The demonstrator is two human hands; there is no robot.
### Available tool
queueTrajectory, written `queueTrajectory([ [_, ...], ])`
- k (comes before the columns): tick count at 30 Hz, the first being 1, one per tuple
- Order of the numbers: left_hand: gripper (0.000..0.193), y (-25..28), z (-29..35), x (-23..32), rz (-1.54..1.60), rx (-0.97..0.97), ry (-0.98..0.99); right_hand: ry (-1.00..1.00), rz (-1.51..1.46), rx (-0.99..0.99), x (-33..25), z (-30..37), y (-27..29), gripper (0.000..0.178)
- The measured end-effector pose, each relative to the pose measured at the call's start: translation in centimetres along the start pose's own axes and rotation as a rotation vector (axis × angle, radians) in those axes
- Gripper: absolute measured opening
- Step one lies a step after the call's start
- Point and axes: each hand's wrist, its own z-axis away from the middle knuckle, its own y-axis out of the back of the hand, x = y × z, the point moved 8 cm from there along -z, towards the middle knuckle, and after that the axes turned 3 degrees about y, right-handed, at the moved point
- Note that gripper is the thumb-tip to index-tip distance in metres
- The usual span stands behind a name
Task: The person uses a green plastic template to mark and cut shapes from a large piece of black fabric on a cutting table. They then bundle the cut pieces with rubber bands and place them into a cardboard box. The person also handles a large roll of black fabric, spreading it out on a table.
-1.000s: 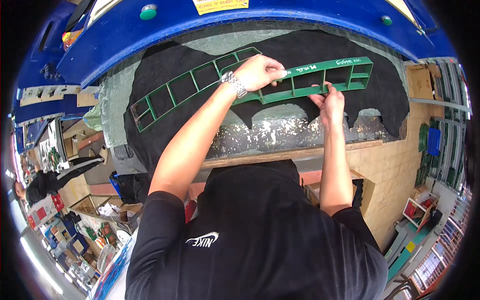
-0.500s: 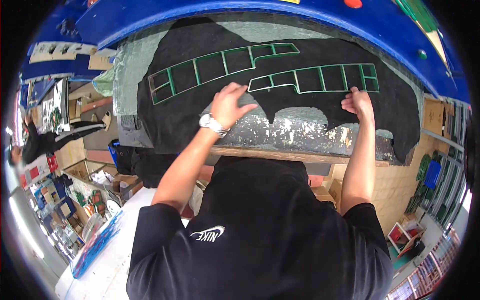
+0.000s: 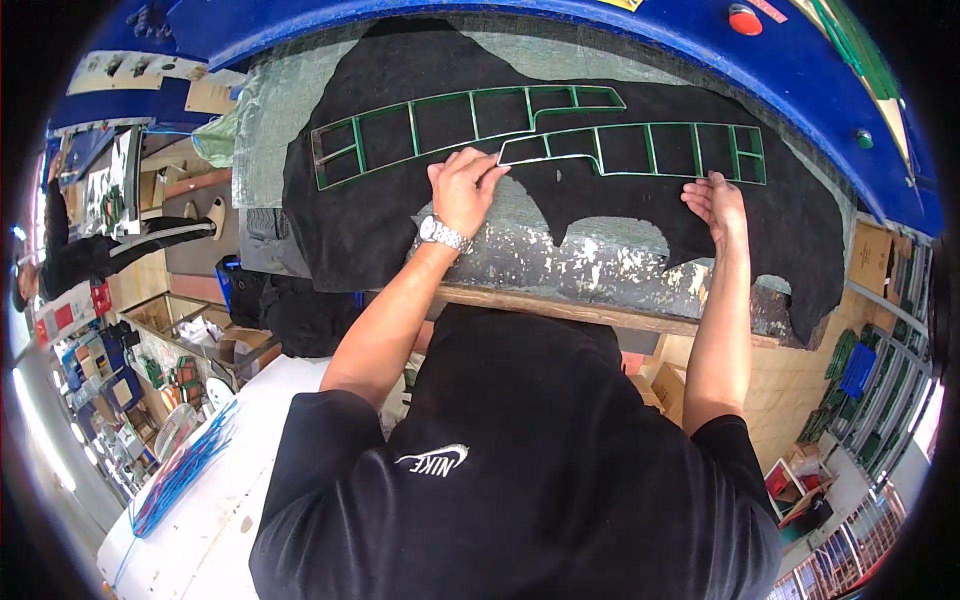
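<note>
Two long green-edged metal cutting dies, each divided by crossbars, lie on a black hide with an uneven outline (image 3: 350, 235). The left die (image 3: 471, 115) slants upward to the right, its narrow end just above the right die (image 3: 650, 150). My left hand (image 3: 463, 195), wearing a metal watch (image 3: 445, 235), pinches the right die's narrow left tip between thumb and fingers. Near that die's wide right end, my right hand (image 3: 716, 205) holds its lower edge with thumb and forefinger, the other fingers curled.
Beneath the hide is a worn, scuffed board (image 3: 610, 260) with a wooden front edge (image 3: 560, 308). A blue machine body (image 3: 680, 30) with a red button (image 3: 745, 19) borders the far side. Blue cords (image 3: 185, 475) lie on a white table at left; another person (image 3: 75, 245) is beyond.
The right die's left end has moved away from me, closer to the left die. My left hand went from spread fingers to a pinch on its tip. My right hand stays at the lower edge.
</note>
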Motion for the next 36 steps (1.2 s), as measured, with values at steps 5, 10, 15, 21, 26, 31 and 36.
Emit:
queueTrajectory([
  [5,0.014,0.0,0.0,-0.2,-0.005,-0.008,0.026,0.005,-0.064,0.005,0.2,-0.1,-0.5,0.033],
  [10,0.015,0.4,0.0,-0.1,-0.013,0.02,0.03,0.009,-0.057,0.004,0.1,0.1,-0.7,0.033],
  [15,0.017,0.6,0.1,-0.9,-0.007,0.014,0.061,0.013,-0.08,-0.017,0.4,0.6,-1.2,0.032],
  [21,0.02,0.9,-0.1,-0.7,-0.033,0.023,-0.011,0.043,-0.05,-0.018,0.8,0.8,-1.0,0.035],
  [26,0.025,1.5,0.1,-1.2,-0.02,0.038,-0.041,0.134,0.08,-0.005,-0.3,1.8,0.8,0.043],
  [31,0.021,1.4,0.3,-1.3,-0.01,0.058,-0.024,0.448,0.263,0.43,-2.0,0.6,10.6,0.043],
  [36,0.017,1.2,0.5,-0.5,-0.004,0.085,-0.006,0.724,0.575,0.443,-3.5,-1.1,12.3,0.06],
])
